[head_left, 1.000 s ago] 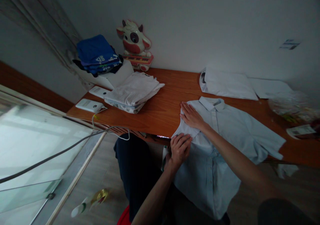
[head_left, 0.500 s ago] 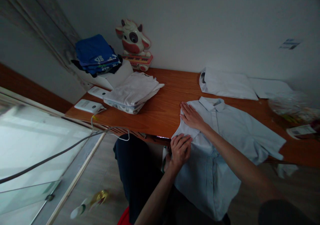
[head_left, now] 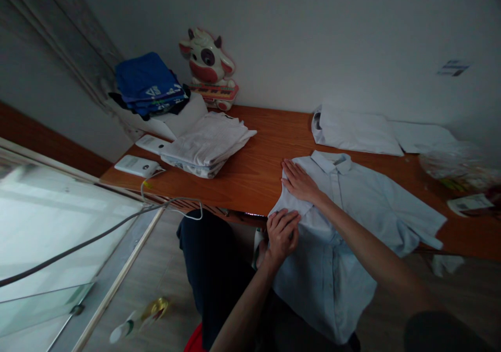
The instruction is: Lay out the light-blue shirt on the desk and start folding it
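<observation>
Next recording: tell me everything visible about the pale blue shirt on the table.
The pale blue shirt is a thin, woven-looking, short-sleeved button-up with a collar, lying front up. Its collar and shoulders rest on the wooden table; its lower part hangs over the near edge toward the person. One short sleeve spreads flat to the right; the other side is folded inward. The right hand presses flat on that folded shoulder, and the left hand pinches the folded edge at the table's edge. Light creases show.

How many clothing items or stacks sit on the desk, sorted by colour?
Pale blue shirt: 1
White folded shirt: 1
White folded stack: 1
Blue folded stack: 1
Total: 4
</observation>
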### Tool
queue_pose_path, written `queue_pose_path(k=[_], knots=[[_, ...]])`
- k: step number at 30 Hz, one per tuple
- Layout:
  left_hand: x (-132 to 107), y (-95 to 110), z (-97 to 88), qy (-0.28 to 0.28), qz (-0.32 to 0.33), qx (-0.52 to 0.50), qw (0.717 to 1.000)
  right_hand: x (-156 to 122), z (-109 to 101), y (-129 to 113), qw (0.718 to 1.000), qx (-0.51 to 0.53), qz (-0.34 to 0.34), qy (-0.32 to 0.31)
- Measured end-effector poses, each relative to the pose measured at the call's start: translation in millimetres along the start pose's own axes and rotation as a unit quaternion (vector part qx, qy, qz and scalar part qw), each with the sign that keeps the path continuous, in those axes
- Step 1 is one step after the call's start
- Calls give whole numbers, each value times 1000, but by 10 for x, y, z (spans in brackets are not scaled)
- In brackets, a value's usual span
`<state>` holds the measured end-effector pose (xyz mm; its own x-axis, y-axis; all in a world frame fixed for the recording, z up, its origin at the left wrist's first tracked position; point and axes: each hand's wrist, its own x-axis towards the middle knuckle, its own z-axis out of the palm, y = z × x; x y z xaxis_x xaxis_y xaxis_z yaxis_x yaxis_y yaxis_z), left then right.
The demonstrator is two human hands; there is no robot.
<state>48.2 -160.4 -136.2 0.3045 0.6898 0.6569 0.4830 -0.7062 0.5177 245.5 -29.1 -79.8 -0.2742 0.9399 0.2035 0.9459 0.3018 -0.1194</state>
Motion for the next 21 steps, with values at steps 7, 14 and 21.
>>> queue_pose_path(k=[7,14,21], knots=[[2,-12,-14,5,4,-15,1000,-1,3,-2,1000,4,2,-4],[8,-22,-6,15,6,-24,1000,7,4,7,1000,2,8,-12],[27,2,-36,-1,1,-32,999,0,0,-1,1000,-7,1,-4]])
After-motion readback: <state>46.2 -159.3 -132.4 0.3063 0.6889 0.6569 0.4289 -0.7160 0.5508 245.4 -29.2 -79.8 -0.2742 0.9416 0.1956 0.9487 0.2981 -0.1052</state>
